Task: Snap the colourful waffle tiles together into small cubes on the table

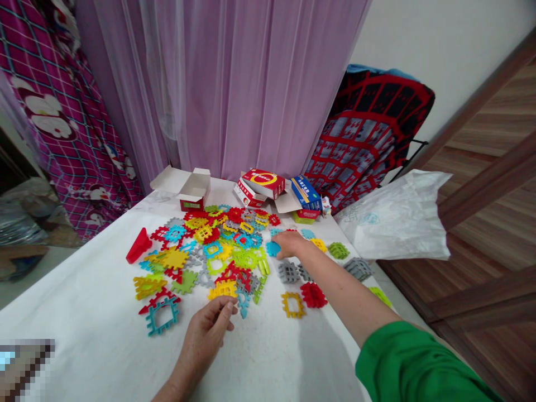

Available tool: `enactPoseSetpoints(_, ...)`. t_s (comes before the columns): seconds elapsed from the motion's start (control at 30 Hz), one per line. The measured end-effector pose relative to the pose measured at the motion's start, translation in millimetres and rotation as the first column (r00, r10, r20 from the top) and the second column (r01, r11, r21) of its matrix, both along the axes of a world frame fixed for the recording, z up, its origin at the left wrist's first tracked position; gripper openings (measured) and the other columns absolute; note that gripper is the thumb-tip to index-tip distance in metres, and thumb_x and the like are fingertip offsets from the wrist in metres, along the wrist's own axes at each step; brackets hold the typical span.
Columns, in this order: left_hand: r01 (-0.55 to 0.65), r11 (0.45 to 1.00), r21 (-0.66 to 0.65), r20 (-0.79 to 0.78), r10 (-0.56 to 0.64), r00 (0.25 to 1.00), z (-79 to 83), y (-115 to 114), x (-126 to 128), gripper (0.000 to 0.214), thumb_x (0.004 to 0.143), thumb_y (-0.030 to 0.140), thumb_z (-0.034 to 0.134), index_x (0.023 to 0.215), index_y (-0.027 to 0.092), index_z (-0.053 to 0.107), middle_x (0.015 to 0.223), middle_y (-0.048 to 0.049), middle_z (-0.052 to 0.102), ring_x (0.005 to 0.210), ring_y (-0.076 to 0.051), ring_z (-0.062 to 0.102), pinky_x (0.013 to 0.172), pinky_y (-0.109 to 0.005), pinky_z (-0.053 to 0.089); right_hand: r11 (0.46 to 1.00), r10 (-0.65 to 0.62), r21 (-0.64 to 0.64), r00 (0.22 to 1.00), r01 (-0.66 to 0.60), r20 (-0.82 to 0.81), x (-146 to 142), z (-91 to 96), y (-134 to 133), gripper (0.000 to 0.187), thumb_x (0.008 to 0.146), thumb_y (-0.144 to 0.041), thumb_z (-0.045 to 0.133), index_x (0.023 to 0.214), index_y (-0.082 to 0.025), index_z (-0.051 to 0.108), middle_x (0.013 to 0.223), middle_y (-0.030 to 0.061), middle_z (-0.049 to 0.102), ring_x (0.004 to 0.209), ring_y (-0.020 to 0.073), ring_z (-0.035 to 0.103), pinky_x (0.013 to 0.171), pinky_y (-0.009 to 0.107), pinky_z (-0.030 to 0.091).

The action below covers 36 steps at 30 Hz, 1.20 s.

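My left hand (211, 325) pinches a yellow plastic building piece (223, 289) with notched edges at the near side of a heap of such pieces. Farther off, my right hand (287, 244) has its fingers closed on a blue building piece (273, 249) right of the heap. The loose heap mixes red, yellow, green, blue and grey interlocking pieces, among them a yellow gear-like piece (172, 258). Below my right forearm lie a grey stack (288, 272), a red stack (314, 295) and a yellow open frame (293, 305).
Open cardboard boxes stand along the back, including a red and yellow box (263, 183) and a blue box (306, 192). A white plastic bag (393, 218) hangs at the right edge. A red wedge-shaped piece (139, 245) lies left of the heap on the white table (100, 312).
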<state>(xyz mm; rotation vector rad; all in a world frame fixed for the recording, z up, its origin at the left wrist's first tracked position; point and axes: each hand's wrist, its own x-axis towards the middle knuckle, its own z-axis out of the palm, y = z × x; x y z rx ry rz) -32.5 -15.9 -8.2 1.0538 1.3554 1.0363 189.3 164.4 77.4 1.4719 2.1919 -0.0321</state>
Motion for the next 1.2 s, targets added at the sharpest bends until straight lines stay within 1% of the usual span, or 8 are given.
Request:
enactPoseSetpoints(0.13, -0.012, 1.000, -0.001, 0.000, 0.012, 1.000, 0.6, 0, 0, 0.045, 0.067, 0.058, 0.059, 0.085, 0.018, 0.067, 0.076, -0.0039, 0.067, 0.056, -0.015, 0.061, 0.034, -0.019, 0.037, 1.000, -0.004, 0.009, 1.000, 0.004, -0.017, 2, -0.6, 0, 0.060, 0.070, -0.040, 0.070, 0.126, -0.023, 0.057, 0.130, 0.0119, 0.058, 0.116, 0.0297, 0.056, 0.092, 0.036, 0.046)
enactPoseSetpoints(0.27, -0.019, 1.000, 0.018, -0.001, 0.019, 1.000, 1.4, 0, 1, 0.042, 0.067, 0.057, 0.060, 0.084, 0.019, 0.067, 0.076, -0.0042, 0.068, 0.055, -0.015, 0.061, 0.034, -0.019, 0.037, 0.999, -0.012, 0.043, 0.998, 0.015, -0.056, 13, 10.5, 3, 0.063, 0.071, -0.043, 0.068, 0.129, -0.025, 0.055, 0.130, 0.0097, 0.059, 0.116, 0.0292, 0.056, 0.090, 0.035, 0.046)
enactPoseSetpoints(0.37, -0.021, 0.999, 0.031, -0.013, 0.022, 1.000, 1.5, 0, 0, 0.042, 0.067, 0.056, 0.060, 0.085, 0.019, 0.068, 0.076, -0.0045, 0.069, 0.055, -0.015, 0.061, 0.033, -0.018, 0.036, 0.994, -0.028, 0.106, 0.996, 0.038, -0.088, 26, 24.1, 5, 0.052, 0.078, -0.040, 0.059, 0.129, -0.027, 0.055, 0.130, 0.0069, 0.059, 0.115, 0.0270, 0.056, 0.090, 0.033, 0.046)
enactPoseSetpoints(0.47, -0.015, 0.999, 0.040, -0.026, 0.016, 1.000, 1.4, 1, 0, 0.043, 0.067, 0.056, 0.060, 0.086, 0.018, 0.069, 0.076, -0.0050, 0.069, 0.055, -0.015, 0.061, 0.033, -0.019, 0.037, 0.987, -0.068, 0.137, 0.995, 0.079, -0.079, 36, 31.8, 2, 0.037, 0.084, -0.030, 0.049, 0.117, -0.027, 0.065, 0.120, 0.0065, 0.066, 0.109, 0.0259, 0.060, 0.086, 0.033, 0.047)
enactPoseSetpoints(0.63, -0.025, 0.999, 0.040, -0.026, 0.026, 0.999, 2.4, 1, 1, 0.046, 0.066, 0.058, 0.060, 0.086, 0.018, 0.068, 0.074, -0.0047, 0.068, 0.054, -0.015, 0.060, 0.033, -0.018, 0.035, 0.989, -0.137, 0.060, 0.990, 0.138, -0.028, 30, 21.3, -10, 0.027, 0.078, -0.021, 0.054, 0.096, -0.024, 0.075, 0.105, 0.0085, 0.072, 0.099, 0.0254, 0.065, 0.079, 0.031, 0.049)
enactPoseSetpoints(0.87, -0.014, 0.999, 0.029, -0.040, 0.016, 0.999, 0.9, 1, 1, 0.049, 0.066, 0.061, 0.058, 0.087, 0.018, 0.068, 0.076, -0.0048, 0.068, 0.057, -0.015, 0.060, 0.034, -0.019, 0.036, 0.987, -0.158, -0.020, 0.987, 0.158, 0.006, 15, 9.4, -18, 0.029, 0.076, -0.016, 0.057, 0.100, -0.020, 0.074, 0.107, 0.0137, 0.071, 0.101, 0.0274, 0.066, 0.078, 0.032, 0.051)
enactPoseSetpoints(1.07, -0.021, 0.998, 0.058, -0.052, 0.024, 0.998, -6.0, 0, 1, 0.046, 0.070, 0.059, 0.057, 0.088, 0.018, 0.067, 0.077, -0.0046, 0.067, 0.057, -0.015, 0.061, 0.034, -0.018, 0.037, 0.988, -0.150, -0.026, 0.989, 0.150, 0.021, 13, 6.6, -17, 0.032, 0.077, -0.017, 0.056, 0.104, -0.017, 0.073, 0.110, 0.0168, 0.069, 0.102, 0.0295, 0.065, 0.080, 0.035, 0.052)
enactPoseSetpoints(1.2, -0.020, 0.998, 0.057, -0.051, 0.023, 0.998, -2.7, 1, 1, 0.046, 0.068, 0.060, 0.059, 0.088, 0.019, 0.068, 0.077, -0.0048, 0.068, 0.056, -0.016, 0.061, 0.033, -0.019, 0.037, 0.989, -0.144, -0.022, 0.989, 0.145, 0.022, 12, 4.9, -16, 0.032, 0.078, -0.017, 0.054, 0.105, -0.016, 0.072, 0.111, 0.0174, 0.069, 0.103, 0.0295, 0.065, 0.080, 0.035, 0.052)
